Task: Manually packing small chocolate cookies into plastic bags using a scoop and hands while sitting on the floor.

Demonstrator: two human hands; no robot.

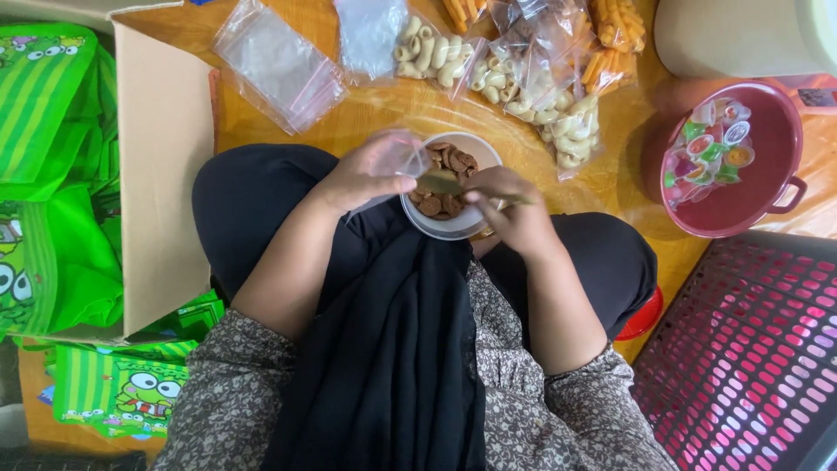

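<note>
My left hand (364,174) holds a small clear plastic bag (399,157) open beside a white bowl (449,228) of small round brown biscuits (446,162). My right hand (513,209) grips a flat spoon-like scoop (445,185) that lies across the bowl, its tip towards the bag. The bowl rests between my knees on the orange wooden floor (384,109). Part of the bowl is hidden under my right hand.
Filled clear bags of pale puffed snacks (558,113) and orange sticks (615,35) lie ahead, with empty bags (279,63) at the left. A red basin (741,196) of jelly cups sits right, a pink crate (750,349) near it. A cardboard box (161,174) of green bags stands left.
</note>
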